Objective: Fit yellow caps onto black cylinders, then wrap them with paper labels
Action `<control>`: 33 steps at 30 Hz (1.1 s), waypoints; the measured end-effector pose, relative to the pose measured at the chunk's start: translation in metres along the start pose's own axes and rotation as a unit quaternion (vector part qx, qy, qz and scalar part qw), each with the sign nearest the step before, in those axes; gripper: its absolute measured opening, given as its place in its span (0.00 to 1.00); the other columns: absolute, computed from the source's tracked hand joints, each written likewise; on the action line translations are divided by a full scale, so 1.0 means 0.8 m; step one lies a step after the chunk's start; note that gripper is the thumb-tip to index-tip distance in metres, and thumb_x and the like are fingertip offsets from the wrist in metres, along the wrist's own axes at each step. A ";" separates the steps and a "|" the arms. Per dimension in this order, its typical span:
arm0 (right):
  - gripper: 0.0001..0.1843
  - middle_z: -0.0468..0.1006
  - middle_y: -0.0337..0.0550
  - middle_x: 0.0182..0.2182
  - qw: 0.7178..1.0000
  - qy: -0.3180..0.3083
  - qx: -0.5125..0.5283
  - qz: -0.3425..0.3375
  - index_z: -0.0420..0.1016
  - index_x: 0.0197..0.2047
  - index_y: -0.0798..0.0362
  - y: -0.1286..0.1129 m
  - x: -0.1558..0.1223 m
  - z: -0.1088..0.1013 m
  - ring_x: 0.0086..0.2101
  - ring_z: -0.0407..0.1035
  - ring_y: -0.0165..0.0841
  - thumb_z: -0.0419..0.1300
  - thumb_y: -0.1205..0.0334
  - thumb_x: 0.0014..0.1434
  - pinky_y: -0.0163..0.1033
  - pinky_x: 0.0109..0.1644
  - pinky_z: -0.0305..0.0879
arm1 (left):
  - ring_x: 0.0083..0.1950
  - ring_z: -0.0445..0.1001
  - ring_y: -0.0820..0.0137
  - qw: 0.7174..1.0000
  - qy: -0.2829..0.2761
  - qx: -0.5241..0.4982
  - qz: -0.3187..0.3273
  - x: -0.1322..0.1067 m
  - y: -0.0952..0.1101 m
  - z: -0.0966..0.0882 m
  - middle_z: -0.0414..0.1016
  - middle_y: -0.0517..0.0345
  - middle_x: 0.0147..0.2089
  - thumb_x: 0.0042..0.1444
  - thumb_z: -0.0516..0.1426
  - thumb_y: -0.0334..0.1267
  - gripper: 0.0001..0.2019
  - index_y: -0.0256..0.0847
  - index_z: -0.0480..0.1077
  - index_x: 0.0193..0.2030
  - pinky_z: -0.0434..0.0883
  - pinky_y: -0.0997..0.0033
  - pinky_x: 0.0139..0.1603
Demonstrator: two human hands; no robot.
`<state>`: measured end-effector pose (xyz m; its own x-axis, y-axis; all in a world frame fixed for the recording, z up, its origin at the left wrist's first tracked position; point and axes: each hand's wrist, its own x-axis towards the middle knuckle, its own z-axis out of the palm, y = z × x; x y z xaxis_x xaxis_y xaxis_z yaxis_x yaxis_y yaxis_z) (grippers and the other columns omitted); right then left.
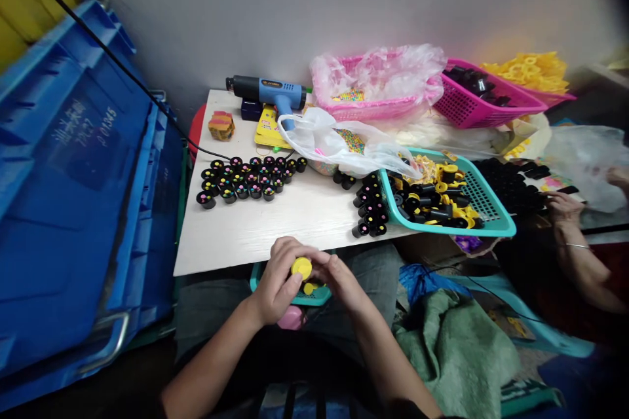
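The person's left hand (278,283) and right hand (343,285) are together just off the near edge of the bench, their fingers closed around a small, round yellow plastic cap (301,268). It looks light and stiff, and probably smooth enough to slip, so its rim seems the best place to grip. Below the hands, a small teal basket (307,296) holds more yellow pieces. On the white bench (236,245), rows of black cups with coloured beads (250,180) stand left of a larger teal basket (484,209) of black and yellow parts. A blue heat gun (268,90) lies at the far edge. Far right, a co-worker's hand (563,206) reaches among black pieces.
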<state>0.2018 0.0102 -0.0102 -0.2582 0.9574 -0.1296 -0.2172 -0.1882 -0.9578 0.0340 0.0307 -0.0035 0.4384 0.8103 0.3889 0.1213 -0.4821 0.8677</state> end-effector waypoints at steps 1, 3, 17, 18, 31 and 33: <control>0.30 0.79 0.48 0.39 0.997 0.045 -0.063 -0.012 0.79 0.46 0.52 -0.011 -0.005 -0.016 0.37 0.71 0.37 0.53 0.36 0.58 0.44 0.46 0.66 | 0.45 0.67 0.60 1.000 -0.003 -0.002 0.002 0.000 0.003 -0.001 0.70 0.50 0.40 0.62 0.45 0.42 0.14 0.40 0.67 0.47 0.67 0.58 0.47; 0.22 0.80 0.47 0.38 0.962 0.190 -0.187 -0.057 0.80 0.43 0.51 -0.039 -0.012 -0.059 0.38 0.73 0.38 0.59 0.42 0.57 0.44 0.47 0.67 | 0.41 0.68 0.63 1.000 0.003 -0.023 -0.019 -0.007 0.004 0.001 0.69 0.52 0.37 0.61 0.46 0.38 0.11 0.41 0.68 0.38 0.67 0.62 0.42; 0.08 0.78 0.50 0.24 0.691 0.374 -0.601 0.144 0.78 0.24 0.55 -0.152 0.060 -0.303 0.35 0.72 0.47 0.68 0.58 0.44 0.47 0.41 0.62 | 0.39 0.70 0.64 0.914 -0.077 -0.255 -0.306 -0.053 -0.055 0.028 0.68 0.52 0.36 0.55 0.43 0.44 0.16 0.38 0.65 0.40 0.71 0.64 0.38; 0.08 0.77 0.50 0.23 0.695 0.369 -0.599 0.149 0.78 0.23 0.55 -0.150 0.061 -0.303 0.33 0.72 0.46 0.68 0.59 0.44 0.47 0.40 0.61 | 0.40 0.71 0.63 0.909 -0.079 -0.261 -0.314 -0.052 -0.053 0.027 0.68 0.51 0.37 0.56 0.42 0.45 0.17 0.38 0.65 0.41 0.71 0.64 0.38; 0.12 0.64 0.34 0.22 0.892 0.413 0.112 -0.149 0.71 0.33 0.48 -0.138 -0.023 -0.192 0.18 0.54 0.23 0.69 0.55 0.50 0.32 0.19 0.55 | 0.53 0.71 0.53 0.906 -0.221 0.026 -0.359 -0.031 -0.033 -0.016 0.75 0.48 0.48 0.50 0.58 0.42 0.17 0.42 0.72 0.48 0.65 0.55 0.55; 0.14 0.62 0.32 0.21 0.901 0.353 0.223 -0.120 0.72 0.34 0.50 -0.123 -0.034 -0.167 0.18 0.54 0.22 0.70 0.56 0.49 0.28 0.18 0.56 | 0.43 0.75 0.61 0.910 -0.266 0.026 -0.318 -0.008 -0.017 -0.041 0.78 0.56 0.41 0.56 0.54 0.44 0.12 0.45 0.75 0.42 0.70 0.64 0.46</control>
<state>0.3563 0.0319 0.0532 0.4758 0.8530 -0.2144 -0.5834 0.1237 -0.8027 0.0007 0.0428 -0.0076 0.6323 0.6616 -0.4031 0.5370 0.0007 0.8436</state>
